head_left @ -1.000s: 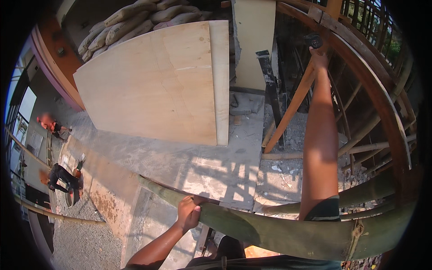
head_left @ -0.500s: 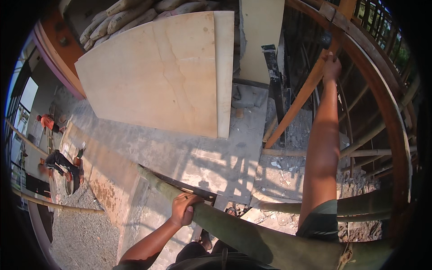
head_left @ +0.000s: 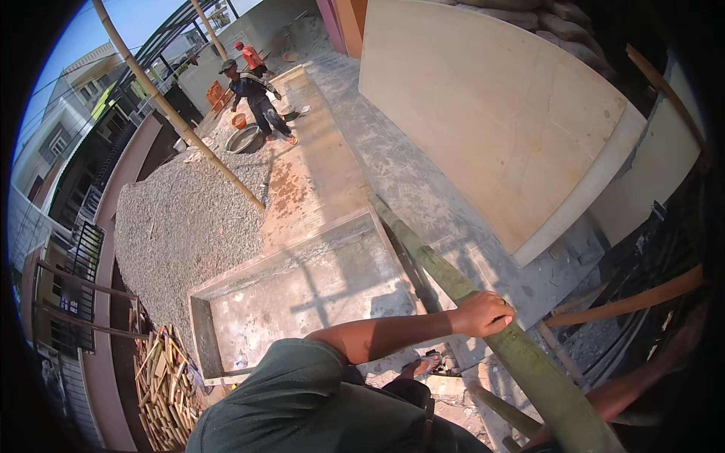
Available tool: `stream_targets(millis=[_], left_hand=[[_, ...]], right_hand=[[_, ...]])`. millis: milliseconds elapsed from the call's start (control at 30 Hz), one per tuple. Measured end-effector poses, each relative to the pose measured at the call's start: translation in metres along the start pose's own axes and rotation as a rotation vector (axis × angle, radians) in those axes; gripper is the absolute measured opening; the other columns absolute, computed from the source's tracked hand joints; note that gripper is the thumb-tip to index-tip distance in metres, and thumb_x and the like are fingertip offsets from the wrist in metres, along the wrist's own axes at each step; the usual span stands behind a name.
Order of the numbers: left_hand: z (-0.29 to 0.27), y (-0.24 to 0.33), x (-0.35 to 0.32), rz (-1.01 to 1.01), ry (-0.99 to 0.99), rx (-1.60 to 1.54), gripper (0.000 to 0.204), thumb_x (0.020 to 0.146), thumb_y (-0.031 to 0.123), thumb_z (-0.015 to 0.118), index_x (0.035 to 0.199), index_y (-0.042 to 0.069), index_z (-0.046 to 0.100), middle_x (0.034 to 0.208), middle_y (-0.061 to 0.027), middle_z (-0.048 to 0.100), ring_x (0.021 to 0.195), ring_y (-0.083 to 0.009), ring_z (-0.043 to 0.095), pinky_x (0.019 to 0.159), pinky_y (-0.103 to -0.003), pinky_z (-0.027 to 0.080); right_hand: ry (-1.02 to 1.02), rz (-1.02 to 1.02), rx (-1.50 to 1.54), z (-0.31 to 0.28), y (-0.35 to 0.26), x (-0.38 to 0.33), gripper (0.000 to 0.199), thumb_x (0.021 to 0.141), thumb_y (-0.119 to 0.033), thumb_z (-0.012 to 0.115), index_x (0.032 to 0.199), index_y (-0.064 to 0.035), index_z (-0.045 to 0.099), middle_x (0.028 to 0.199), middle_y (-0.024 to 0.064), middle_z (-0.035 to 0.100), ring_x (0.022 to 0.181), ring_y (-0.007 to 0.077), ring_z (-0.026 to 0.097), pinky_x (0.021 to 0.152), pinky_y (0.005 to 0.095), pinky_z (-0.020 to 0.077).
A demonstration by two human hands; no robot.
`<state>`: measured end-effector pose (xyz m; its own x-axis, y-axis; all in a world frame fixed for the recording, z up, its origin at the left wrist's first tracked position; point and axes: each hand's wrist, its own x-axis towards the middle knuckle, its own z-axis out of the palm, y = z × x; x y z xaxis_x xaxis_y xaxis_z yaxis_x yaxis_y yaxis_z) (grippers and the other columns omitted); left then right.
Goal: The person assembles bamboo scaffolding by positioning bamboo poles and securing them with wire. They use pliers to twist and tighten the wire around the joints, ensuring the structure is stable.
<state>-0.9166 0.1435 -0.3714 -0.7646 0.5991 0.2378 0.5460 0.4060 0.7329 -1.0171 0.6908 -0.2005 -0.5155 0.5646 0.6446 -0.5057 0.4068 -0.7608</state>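
Note:
My left hand (head_left: 483,313) is closed around a thick green bamboo pole (head_left: 430,257) that runs on a slant from the concrete ledge down to the lower right. My left arm reaches across from my green shirt. Only part of my right forearm (head_left: 623,389) shows at the lower right. It rises toward the dark rim, and its hand is out of sight. One sandalled foot (head_left: 423,366) shows below the left arm.
Large plywood sheets (head_left: 491,113) lean against stacked sacks at the upper right. Below me lie a shallow concrete trough (head_left: 302,294), a gravel heap (head_left: 181,219) and wood scraps (head_left: 162,377). Two people (head_left: 257,98) work by a metal basin (head_left: 245,138). A wooden brace (head_left: 627,302) crosses at right.
My view has swung to the left and down, bringing the gravel yard and the workers into sight. My raised right hand has left the picture. My left hand still holds the green pole.

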Motion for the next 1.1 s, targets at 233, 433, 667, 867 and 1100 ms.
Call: stream_targets(millis=[233,433,667,867,1100], left_hand=[[0.011,0.009,-0.113,0.065,0.540,0.156,0.038,0.104,0.027,0.045,0.138,0.011,0.050,0.123,-0.0132,0.057,0.111,-0.0317,0.056,0.103,-0.045,0.039],[0.042,-0.079,-0.418,-0.733,-0.130,0.031,0.030,0.096,0.023,0.049,0.113,0.007,0.068,0.098,-0.0205,0.070,0.093,-0.0416,0.067,0.084,-0.051,0.051],[0.021,0.004,-0.487,-0.363,0.597,0.495,0.035,0.097,0.038,0.057,0.113,0.008,0.066,0.096,-0.0203,0.069,0.088,-0.0395,0.067,0.081,-0.050,0.051],[-0.054,0.067,-0.514,-0.866,0.529,0.162,0.033,0.099,0.037,0.055,0.090,0.005,0.060,0.074,-0.0212,0.063,0.076,-0.0448,0.062,0.068,-0.053,0.046],[-0.062,0.105,-0.555,-0.988,0.681,0.170,0.034,0.103,0.036,0.048,0.094,0.005,0.059,0.073,-0.0229,0.062,0.076,-0.0459,0.061,0.067,-0.054,0.045]], right_hand=[[-0.092,0.027,-0.636,0.008,0.079,-0.354,0.036,0.106,-0.021,0.044,0.125,0.0069,0.057,0.123,0.0211,0.063,0.112,0.0334,0.062,0.097,0.0402,0.0495],[-1.128,0.385,-0.838,0.060,-0.024,-0.639,0.023,0.099,-0.017,0.050,0.101,0.0004,0.064,0.100,0.0276,0.068,0.093,0.0477,0.064,0.080,0.0522,0.0496],[-2.182,0.262,-0.100,0.196,-0.263,-0.701,0.025,0.097,-0.021,0.053,0.106,-0.0025,0.068,0.101,0.0219,0.069,0.096,0.0422,0.064,0.083,0.0443,0.0510],[-2.424,-0.101,0.137,0.290,-0.294,-0.650,0.029,0.102,-0.026,0.053,0.094,0.0005,0.062,0.082,0.0157,0.066,0.077,0.0298,0.062,0.076,0.0389,0.0498],[-2.676,0.033,0.517,0.323,-0.324,-0.640,0.032,0.104,-0.027,0.050,0.096,0.0017,0.063,0.071,0.0052,0.059,0.071,0.0156,0.060,0.067,0.0323,0.0482]])
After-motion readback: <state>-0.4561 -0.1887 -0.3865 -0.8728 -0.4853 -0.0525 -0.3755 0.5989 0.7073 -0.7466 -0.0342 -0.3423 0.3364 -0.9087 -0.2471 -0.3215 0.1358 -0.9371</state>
